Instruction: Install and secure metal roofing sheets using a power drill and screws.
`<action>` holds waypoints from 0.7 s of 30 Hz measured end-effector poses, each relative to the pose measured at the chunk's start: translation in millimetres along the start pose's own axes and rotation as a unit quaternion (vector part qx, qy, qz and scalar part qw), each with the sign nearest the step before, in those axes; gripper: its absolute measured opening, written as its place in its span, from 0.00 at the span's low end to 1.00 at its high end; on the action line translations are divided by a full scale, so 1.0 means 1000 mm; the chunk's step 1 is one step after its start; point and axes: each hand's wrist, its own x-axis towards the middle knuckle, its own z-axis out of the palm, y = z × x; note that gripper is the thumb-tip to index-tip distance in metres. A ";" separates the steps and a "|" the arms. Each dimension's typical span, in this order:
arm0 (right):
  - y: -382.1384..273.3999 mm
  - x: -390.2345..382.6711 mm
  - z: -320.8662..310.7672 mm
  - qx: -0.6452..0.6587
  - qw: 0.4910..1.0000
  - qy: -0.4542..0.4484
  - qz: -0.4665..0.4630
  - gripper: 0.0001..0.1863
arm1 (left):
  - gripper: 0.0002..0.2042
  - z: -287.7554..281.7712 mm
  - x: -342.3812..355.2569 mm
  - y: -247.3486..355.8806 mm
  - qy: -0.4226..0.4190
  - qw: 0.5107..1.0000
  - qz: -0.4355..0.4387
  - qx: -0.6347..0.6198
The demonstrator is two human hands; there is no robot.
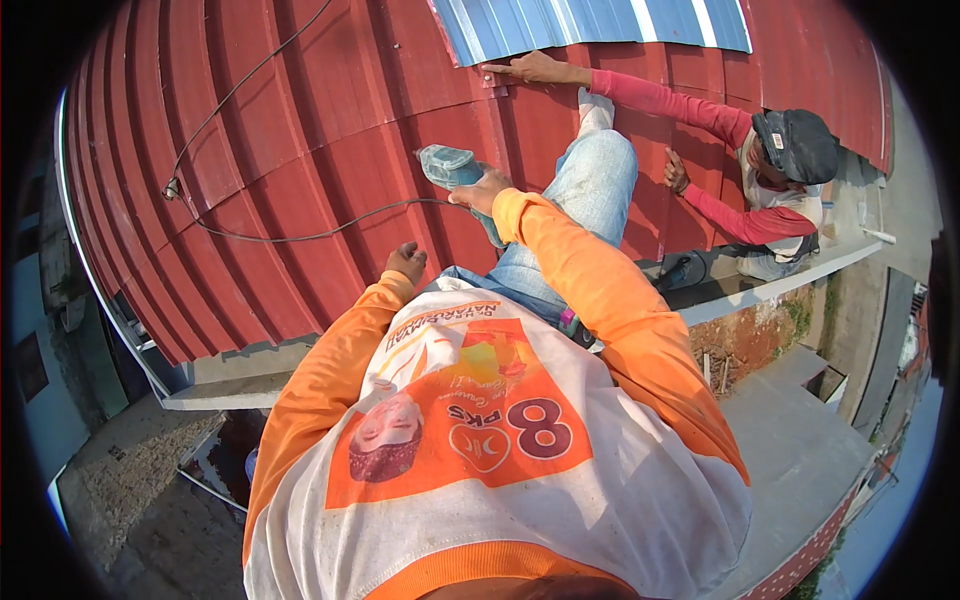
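The person's right hand (481,191) is closing around a blue-grey power tool (447,166), which is lying sideways in the grip just above the red ribbed roof (330,100). To its left and nearer the body, the left hand (407,262) is curling its fingers loosely over the roof — whether it is holding anything or pressing on the metal, I cannot tell. A dark cord (330,230) is running leftward from beside the tool, passing beyond the left hand, bending at a small joint (172,188) and climbing away across the ribs. Just right of the right hand, the person's leg in faded jeans (590,185) is bending at the knee, its pale-covered foot (596,110) resting on the roof. Farther out from the right hand, a blue sheet with white stripes (600,22) is covering part of the red metal. Well to the right, a co-worker in a black cap (797,146) is stretching one hand (538,67) toward a small plate (491,79) near the sheet's edge — the other hand (677,171) is resting lower on the roof.
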 end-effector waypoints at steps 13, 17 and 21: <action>-0.003 0.000 -0.005 -0.017 1.000 -0.017 -0.007 0.38 | 0.26 -0.006 -0.014 0.040 -0.028 0.994 -0.058 -0.088; 0.017 0.003 0.006 0.010 0.990 -0.046 -0.132 0.40 | 0.36 -0.012 -0.019 0.068 -0.036 0.894 -0.174 -0.411; 0.000 -0.030 0.020 -0.050 0.968 -0.199 -0.144 0.42 | 0.42 -0.018 -0.028 0.062 0.091 0.723 -0.209 -0.652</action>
